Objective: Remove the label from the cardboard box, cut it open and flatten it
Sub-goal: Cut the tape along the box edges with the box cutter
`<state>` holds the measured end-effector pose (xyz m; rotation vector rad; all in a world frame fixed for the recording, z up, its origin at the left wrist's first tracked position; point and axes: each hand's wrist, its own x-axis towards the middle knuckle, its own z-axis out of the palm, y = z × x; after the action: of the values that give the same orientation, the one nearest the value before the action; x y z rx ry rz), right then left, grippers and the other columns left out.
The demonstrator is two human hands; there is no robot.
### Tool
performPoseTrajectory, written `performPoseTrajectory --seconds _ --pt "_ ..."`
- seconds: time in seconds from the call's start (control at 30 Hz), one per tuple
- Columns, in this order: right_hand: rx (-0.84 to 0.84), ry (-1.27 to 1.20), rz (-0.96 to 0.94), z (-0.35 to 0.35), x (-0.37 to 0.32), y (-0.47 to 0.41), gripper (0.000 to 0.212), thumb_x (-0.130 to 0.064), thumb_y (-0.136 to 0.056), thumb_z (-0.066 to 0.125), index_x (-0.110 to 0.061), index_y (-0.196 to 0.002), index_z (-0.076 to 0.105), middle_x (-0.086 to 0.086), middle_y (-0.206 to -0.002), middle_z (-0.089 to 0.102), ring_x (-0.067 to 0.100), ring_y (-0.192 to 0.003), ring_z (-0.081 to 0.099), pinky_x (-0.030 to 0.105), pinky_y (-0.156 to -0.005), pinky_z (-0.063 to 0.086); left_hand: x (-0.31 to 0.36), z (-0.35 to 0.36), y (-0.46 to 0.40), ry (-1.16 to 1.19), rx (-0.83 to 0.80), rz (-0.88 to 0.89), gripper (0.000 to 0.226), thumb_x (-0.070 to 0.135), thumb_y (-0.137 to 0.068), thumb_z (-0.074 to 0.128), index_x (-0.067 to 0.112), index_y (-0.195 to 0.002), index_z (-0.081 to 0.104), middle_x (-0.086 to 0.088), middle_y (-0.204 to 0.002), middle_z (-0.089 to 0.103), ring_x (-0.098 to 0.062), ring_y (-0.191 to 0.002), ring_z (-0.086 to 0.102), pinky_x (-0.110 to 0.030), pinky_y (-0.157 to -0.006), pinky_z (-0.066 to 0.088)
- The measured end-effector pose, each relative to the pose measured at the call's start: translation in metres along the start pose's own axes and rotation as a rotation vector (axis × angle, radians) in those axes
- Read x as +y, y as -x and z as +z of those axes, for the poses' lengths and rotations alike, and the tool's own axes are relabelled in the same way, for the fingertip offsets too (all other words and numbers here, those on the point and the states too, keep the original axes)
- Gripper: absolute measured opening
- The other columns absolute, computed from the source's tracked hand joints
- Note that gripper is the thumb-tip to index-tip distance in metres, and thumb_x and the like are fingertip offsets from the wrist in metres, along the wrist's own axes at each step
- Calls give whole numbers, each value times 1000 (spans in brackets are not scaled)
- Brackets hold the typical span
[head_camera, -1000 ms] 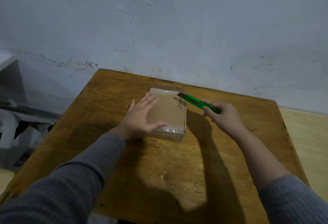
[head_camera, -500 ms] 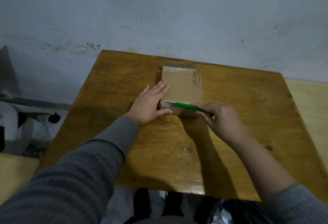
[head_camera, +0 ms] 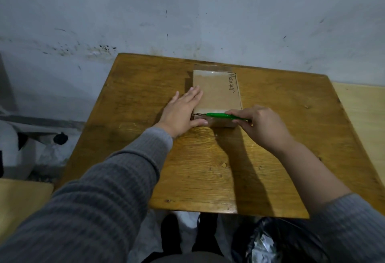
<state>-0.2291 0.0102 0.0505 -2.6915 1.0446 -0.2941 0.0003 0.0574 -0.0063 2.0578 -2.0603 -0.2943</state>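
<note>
A flat brown cardboard box (head_camera: 216, 91) lies on the wooden table (head_camera: 208, 158) near its far edge, with handwriting along its right side and clear tape at both ends. My left hand (head_camera: 183, 112) lies flat with straight fingers against the box's left side, thumb along the near face. My right hand (head_camera: 260, 125) grips a green utility knife (head_camera: 220, 115). The knife lies across the box's near top edge, and its blade tip sits at the near left corner.
A grey wall stands right behind the table. A black bag with something shiny (head_camera: 277, 242) sits on the floor at the near right. White sacks (head_camera: 25, 150) lie on the left, and a pale wooden surface (head_camera: 362, 121) adjoins the table's right side.
The knife came down from above the box's far right to its near top edge, then slid left to the corner. My left hand shifted from the box top to its left side.
</note>
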Motion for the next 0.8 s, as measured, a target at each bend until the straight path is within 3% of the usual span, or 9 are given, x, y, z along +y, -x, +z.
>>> performPoseTrajectory --seconds 0.17,0.43,0.57,0.7,0.8 --pt "-14 139 -57 -2 4 -7 33 -22 -92 56 -30 -124 61 3 -105 72 27 -90 60 42 -70 53 1 -1 1 -57 -15 -4 91 61 -84 50 18 -152 8 3 -161 0 -11 -146 2 -41 -118 0" --pt "-20 223 -21 -16 14 2 33 -30 -95 50 -36 -126 58 -1 -106 72 24 -84 59 37 -65 50 5 -1 1 -131 -10 -5 90 62 -86 48 17 -152 7 0 -161 2 -13 -147 1 -45 -119 1" --pt "-18 335 -49 -19 4 -9 33 -26 -95 48 -36 -126 57 4 -103 71 25 -83 64 36 -65 52 17 -9 -12 -161 -34 44 103 66 -79 56 16 -152 3 -1 -161 0 -15 -147 -1 -45 -119 -1" --pt "35 359 -63 -15 7 -5 34 -22 -94 51 -32 -125 59 4 -102 69 27 -89 56 37 -69 39 27 -6 -27 -197 -129 129 104 64 -81 55 15 -152 -4 -2 -160 -8 -15 -146 -6 -40 -117 -5" --pt "45 325 -39 -13 16 7 35 -19 -94 50 -30 -126 58 3 -102 69 25 -89 55 38 -70 36 25 0 -27 -220 -111 165 98 60 -85 53 14 -152 -2 -3 -161 -6 -16 -147 -5 -37 -115 -5"
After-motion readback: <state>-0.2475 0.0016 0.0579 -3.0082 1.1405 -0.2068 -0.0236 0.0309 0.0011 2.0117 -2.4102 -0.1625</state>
